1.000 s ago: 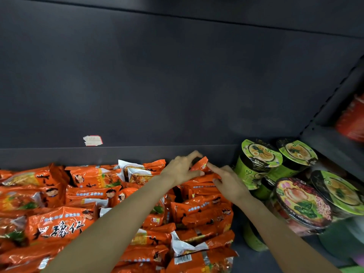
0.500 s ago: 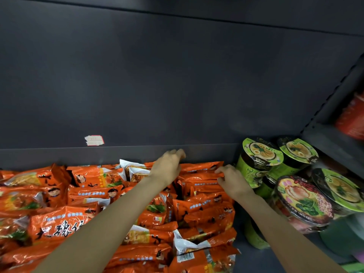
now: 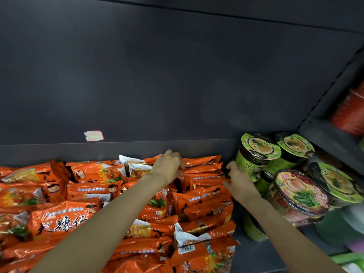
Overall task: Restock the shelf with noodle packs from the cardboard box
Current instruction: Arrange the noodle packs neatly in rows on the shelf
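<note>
My left hand (image 3: 169, 168) curls over the rear orange noodle packs (image 3: 202, 170), its fingertips hidden. My right hand (image 3: 239, 184) presses their end with loosely spread fingers; its grip is unclear.

Dark shelf (image 3: 254, 261) stacked with orange noodle packs (image 3: 199, 201); left hand (image 3: 169, 167) rests curled on the far packs, right hand (image 3: 239, 183) touches their right edge, beside green noodle cups (image 3: 256, 154); torn label (image 3: 93, 136) on back panel

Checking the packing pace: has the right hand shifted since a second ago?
Yes. The right hand has slid right, off the top of the orange noodle packs to their right end, closer to the green cup.
</note>
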A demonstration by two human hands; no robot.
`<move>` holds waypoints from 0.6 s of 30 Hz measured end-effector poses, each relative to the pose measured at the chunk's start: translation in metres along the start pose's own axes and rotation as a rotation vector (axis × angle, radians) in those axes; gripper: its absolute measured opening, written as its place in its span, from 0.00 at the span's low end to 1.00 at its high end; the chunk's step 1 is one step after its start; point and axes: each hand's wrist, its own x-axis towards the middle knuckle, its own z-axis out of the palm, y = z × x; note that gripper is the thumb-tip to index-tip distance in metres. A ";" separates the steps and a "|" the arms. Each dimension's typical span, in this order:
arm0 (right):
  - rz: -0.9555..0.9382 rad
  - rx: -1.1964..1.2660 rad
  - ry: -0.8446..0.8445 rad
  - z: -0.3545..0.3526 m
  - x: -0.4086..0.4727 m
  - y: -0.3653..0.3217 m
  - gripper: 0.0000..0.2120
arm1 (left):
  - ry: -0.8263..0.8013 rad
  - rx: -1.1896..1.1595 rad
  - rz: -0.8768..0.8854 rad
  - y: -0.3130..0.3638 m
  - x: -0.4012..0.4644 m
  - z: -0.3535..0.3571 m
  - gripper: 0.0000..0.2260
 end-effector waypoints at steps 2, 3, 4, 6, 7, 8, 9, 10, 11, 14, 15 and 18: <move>0.008 -0.015 -0.044 0.002 0.000 0.001 0.16 | 0.068 -0.066 -0.064 0.000 0.003 -0.001 0.10; 0.002 -0.020 -0.065 0.003 0.001 0.002 0.16 | 0.091 -0.091 -0.102 0.001 0.005 -0.002 0.10; -0.007 -0.023 -0.075 0.003 0.001 0.004 0.16 | 0.104 -0.111 -0.137 0.001 0.007 -0.003 0.10; -0.025 -0.031 -0.066 0.003 0.002 0.006 0.15 | 0.096 -0.138 -0.176 0.000 0.011 -0.004 0.10; -0.030 -0.030 -0.055 0.002 0.001 0.006 0.13 | 0.085 -0.150 -0.176 0.000 0.012 -0.004 0.10; -0.036 -0.024 -0.044 0.001 0.001 0.006 0.12 | 0.076 -0.162 -0.161 0.000 0.012 -0.005 0.10; -0.044 -0.014 -0.035 0.000 0.001 0.006 0.10 | 0.078 -0.179 -0.135 0.000 0.012 -0.005 0.11; -0.055 -0.004 -0.028 0.000 0.002 0.006 0.09 | 0.089 -0.196 -0.100 -0.001 0.010 -0.004 0.11; -0.067 0.008 -0.022 -0.001 0.003 0.006 0.08 | 0.103 -0.213 -0.060 -0.001 0.008 -0.004 0.11; -0.091 0.062 0.020 0.001 0.006 0.002 0.04 | 0.086 -0.252 0.062 -0.003 0.002 -0.003 0.13; -0.091 0.092 0.038 0.003 0.006 0.001 0.04 | 0.053 -0.248 0.098 -0.004 0.001 -0.002 0.12; -0.111 0.190 0.108 0.009 0.007 -0.006 0.04 | -0.098 -0.190 0.162 0.000 -0.003 -0.001 0.12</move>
